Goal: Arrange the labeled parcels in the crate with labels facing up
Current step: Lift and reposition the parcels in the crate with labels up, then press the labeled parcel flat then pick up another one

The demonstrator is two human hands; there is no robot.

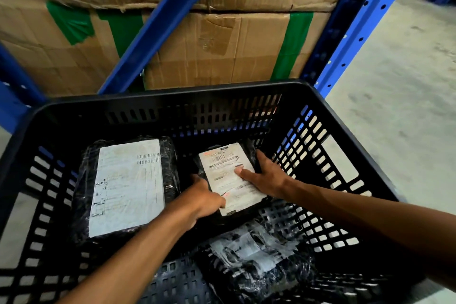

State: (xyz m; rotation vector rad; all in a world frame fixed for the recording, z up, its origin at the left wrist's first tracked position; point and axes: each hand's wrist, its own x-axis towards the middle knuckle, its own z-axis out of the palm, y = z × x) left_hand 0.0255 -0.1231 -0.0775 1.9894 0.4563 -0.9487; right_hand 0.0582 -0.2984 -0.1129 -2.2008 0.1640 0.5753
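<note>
A black slatted plastic crate [320, 116] fills the lower view. Inside at the left lies a large black-wrapped parcel [127, 187], its white label facing up. A smaller black parcel [222, 170] sits right of centre, label up. My left hand [204, 198] grips its near-left edge and my right hand [265, 175] holds its right side, thumb pressed on the label. A third black parcel [254, 256] with a crumpled white label lies near the crate's front, between my forearms.
Behind the crate stand stacked cardboard boxes [217, 49] with green tape, framed by blue rack beams [160, 24] and a blue upright [355, 27]. Grey concrete floor [399, 76] extends to the right.
</note>
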